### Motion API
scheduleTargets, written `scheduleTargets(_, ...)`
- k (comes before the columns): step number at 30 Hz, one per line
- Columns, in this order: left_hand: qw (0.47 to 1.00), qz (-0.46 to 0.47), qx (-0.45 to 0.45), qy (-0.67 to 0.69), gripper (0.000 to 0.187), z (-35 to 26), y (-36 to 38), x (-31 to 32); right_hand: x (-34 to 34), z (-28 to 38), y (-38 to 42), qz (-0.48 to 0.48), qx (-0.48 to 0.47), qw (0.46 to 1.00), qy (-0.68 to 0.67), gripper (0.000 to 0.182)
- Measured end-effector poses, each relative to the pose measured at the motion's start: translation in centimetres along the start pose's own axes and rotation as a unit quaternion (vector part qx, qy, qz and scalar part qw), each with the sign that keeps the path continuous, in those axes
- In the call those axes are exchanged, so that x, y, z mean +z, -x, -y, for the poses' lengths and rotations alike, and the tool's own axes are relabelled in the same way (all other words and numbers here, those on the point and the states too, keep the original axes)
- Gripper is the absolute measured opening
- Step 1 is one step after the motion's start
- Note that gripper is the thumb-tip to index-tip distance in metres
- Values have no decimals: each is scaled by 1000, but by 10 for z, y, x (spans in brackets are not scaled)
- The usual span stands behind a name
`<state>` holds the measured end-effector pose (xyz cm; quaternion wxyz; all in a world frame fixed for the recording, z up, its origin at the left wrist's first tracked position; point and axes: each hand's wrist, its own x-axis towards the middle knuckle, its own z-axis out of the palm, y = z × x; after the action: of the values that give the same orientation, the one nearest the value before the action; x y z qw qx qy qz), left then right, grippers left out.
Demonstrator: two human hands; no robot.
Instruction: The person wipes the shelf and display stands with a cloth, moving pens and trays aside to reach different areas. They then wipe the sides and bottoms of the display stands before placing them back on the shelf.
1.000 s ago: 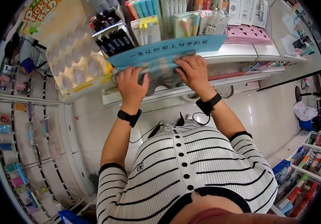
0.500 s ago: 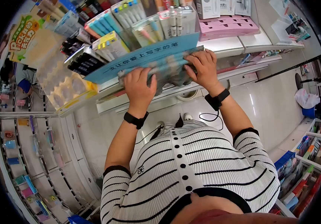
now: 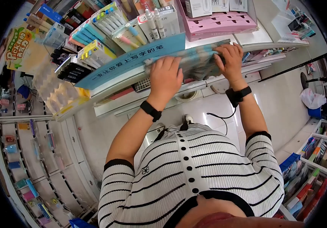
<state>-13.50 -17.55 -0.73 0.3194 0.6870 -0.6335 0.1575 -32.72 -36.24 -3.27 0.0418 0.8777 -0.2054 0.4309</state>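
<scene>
A grey-and-teal patterned cloth [image 3: 199, 62] is stretched along the front edge of the white shelf [image 3: 247, 39]. My left hand [image 3: 165, 79] grips its left end, fingers curled over the top, just below the blue sign [image 3: 133, 60] with Chinese writing. On the cloth's right end, my right hand [image 3: 230, 62] is closed with its fingertips bent over the fabric. Part of the cloth hangs between my hands, below the shelf edge. Behind the sign stand boxes of pens [image 3: 154, 24], and a pink display box [image 3: 220, 26] sits just beyond my right hand.
Black pens [image 3: 74, 70] and a yellow clear-domed tray [image 3: 62, 93] are to the left. Pegboard shelving [image 3: 38, 152] runs down the left side. Several packaged goods fill a rack [image 3: 311, 167] at lower right. A black cable [image 3: 224, 119] dangles by my right wrist.
Both hands have slid to the right along the shelf edge, taking the cloth with them. More of the sign's left part and the lower shelf now shows.
</scene>
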Motion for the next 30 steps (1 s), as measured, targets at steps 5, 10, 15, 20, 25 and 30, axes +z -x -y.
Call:
scheduleTargets(5,1000,3,19,6,35,-10,-12,9,-13,-24,0,43,14,997,-58,23)
scheduleTargets(10,999,6,24,35,32,0,-11,3,-26,-26,-11,99,64,980,-160,23)
scheduleTargets(15,998,-2,17,66,29,7,-11,-2,-35,-16,-43,32,-8,997,-68,20)
scheduleTargets(20,999,-4,16,32,32,17,1,-4,-8,-9,-20,130,176,962,-162,20)
scheduleTargets(25,1000,-10,19,17,33,27,12,-19,-15,27,-10,64,69,993,-65,28)
scheduleTargets(30,1000,2,10,28,30,52,29,-41,-4,57,-14,99,53,993,-25,35)
